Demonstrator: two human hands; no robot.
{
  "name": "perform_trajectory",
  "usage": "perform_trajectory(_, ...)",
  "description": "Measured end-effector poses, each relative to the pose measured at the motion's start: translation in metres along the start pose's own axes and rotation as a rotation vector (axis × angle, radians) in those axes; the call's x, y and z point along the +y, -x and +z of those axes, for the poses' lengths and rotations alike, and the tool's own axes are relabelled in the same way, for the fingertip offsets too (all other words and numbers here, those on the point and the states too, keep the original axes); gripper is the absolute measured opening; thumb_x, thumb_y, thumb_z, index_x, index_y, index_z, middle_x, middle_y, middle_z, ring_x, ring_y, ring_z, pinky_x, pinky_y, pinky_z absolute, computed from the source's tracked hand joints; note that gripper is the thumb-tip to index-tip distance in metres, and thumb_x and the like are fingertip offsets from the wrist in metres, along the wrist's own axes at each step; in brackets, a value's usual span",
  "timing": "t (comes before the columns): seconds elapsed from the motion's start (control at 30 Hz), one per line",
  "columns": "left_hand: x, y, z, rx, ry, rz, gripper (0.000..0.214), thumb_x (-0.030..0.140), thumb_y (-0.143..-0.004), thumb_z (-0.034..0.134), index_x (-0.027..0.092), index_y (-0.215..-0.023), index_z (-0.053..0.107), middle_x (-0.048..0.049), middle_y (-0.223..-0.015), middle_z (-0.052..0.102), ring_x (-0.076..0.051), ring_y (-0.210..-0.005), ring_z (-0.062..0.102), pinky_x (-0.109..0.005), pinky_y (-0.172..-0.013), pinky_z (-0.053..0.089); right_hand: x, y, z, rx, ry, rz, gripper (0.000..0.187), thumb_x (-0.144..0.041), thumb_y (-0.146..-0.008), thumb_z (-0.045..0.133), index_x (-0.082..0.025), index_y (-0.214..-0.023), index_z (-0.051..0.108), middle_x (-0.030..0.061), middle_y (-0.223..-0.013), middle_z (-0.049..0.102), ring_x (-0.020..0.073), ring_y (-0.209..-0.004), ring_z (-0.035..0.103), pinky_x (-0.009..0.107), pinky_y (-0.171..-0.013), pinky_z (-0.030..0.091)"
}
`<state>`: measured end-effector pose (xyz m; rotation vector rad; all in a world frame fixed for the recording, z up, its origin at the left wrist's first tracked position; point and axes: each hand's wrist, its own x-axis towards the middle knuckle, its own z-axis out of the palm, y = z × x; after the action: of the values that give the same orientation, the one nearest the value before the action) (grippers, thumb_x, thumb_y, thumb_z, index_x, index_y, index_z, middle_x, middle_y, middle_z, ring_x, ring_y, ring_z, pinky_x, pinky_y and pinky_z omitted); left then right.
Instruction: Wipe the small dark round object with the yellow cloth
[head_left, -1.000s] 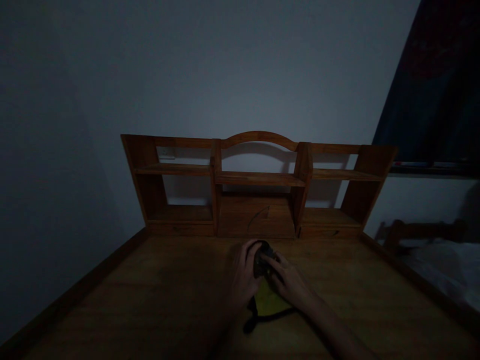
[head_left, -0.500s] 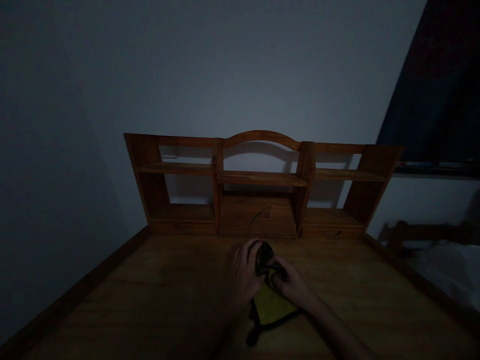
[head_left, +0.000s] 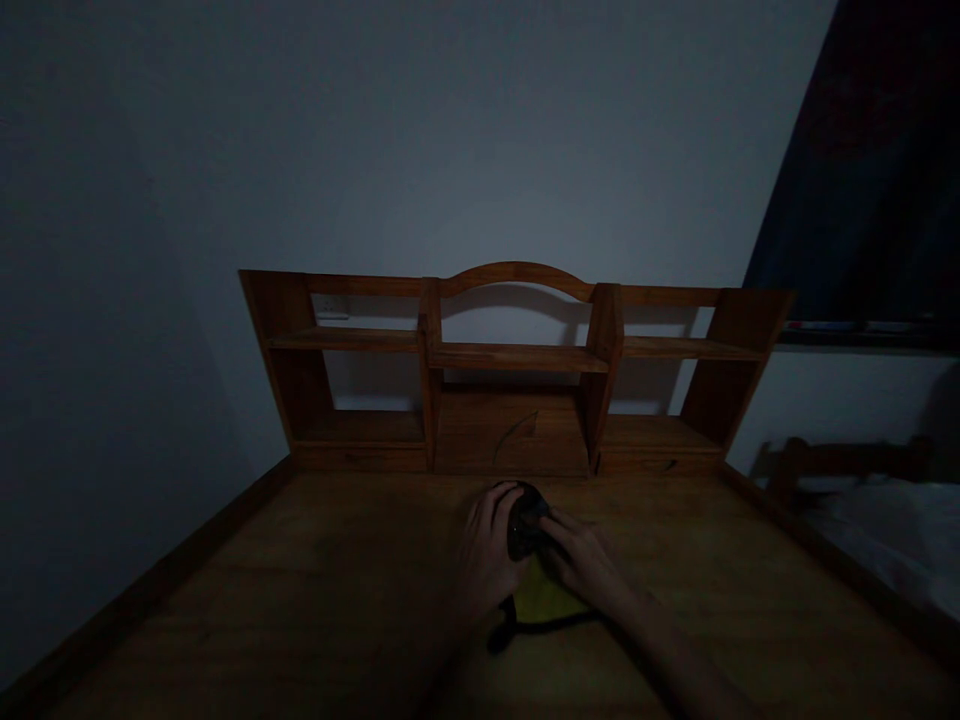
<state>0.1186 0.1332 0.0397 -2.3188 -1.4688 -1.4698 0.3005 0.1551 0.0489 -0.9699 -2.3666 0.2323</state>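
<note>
In dim light, my left hand (head_left: pixel 487 545) is closed around the left side of a dark, rounded, glossy object (head_left: pixel 523 540). Its exact kind cannot be made out. My right hand (head_left: pixel 585 560) is closed too, with its fingertips against the right side of that object. Under the right hand hangs a yellow cloth piece (head_left: pixel 547 597) with black edging, and a dark knob-like end (head_left: pixel 500 637) sticks out at its lower left. The right palm and fingers hide the cloth's upper part.
Both hands are over a wooden desk (head_left: pixel 360 570) with raised side edges. At its back stands a wooden shelf unit (head_left: pixel 517 357) with open compartments and low drawers, against a pale wall (head_left: pixel 450 150). A dark curtain (head_left: pixel 870 190) and white bedding (head_left: pixel 892 530) are at the right.
My right hand's fingers have moved up and left onto the dark object, covering the dark strip seen before. Less of the yellow cloth shows, and its lower edge sits higher.
</note>
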Motion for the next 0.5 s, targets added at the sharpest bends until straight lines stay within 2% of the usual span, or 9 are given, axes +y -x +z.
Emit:
perform_trajectory(0.13, 0.0, 0.001, 0.003, 0.045, -0.027, -0.026, 0.066, 0.011, -0.07, 0.063, 0.023, -0.13, 0.04, -0.0095, -0.13, 0.046, -0.025, -0.118, 0.046, -0.043, -0.1, 0.04, -0.003, -0.002, 0.006, 0.064, -0.259, -0.001, 0.053, 0.0, -0.072, 0.045, -0.026, -0.116, 0.059, 0.0028, -0.112, 0.065, 0.0186, -0.103, 0.061, 0.031, -0.09, 0.047)
perform_trajectory(0.33, -0.001, 0.002, 0.003, 0.007, -0.052, -0.039, 0.069, 0.012, -0.07, 0.066, 0.023, -0.133, 0.038, -0.0086, -0.132, 0.045, -0.024, -0.119, 0.045, -0.042, -0.102, 0.038, 0.001, -0.004, 0.013, 0.093, -0.45, -0.017, 0.05, 0.002, -0.063, 0.043, -0.021, -0.103, 0.063, 0.003, -0.106, 0.067, 0.0181, -0.1, 0.061, 0.031, -0.091, 0.047)
perform_trajectory(0.5, -0.001, 0.001, 0.004, 0.009, -0.05, -0.024, 0.065, 0.019, -0.074, 0.065, 0.024, -0.134, 0.038, -0.0094, -0.133, 0.044, -0.026, -0.118, 0.046, -0.044, -0.1, 0.039, -0.002, -0.002, 0.011, 0.127, -0.389, 0.02, 0.061, -0.001, -0.068, 0.048, -0.022, -0.125, 0.049, 0.0057, -0.116, 0.062, 0.0206, -0.107, 0.058, 0.033, -0.092, 0.047)
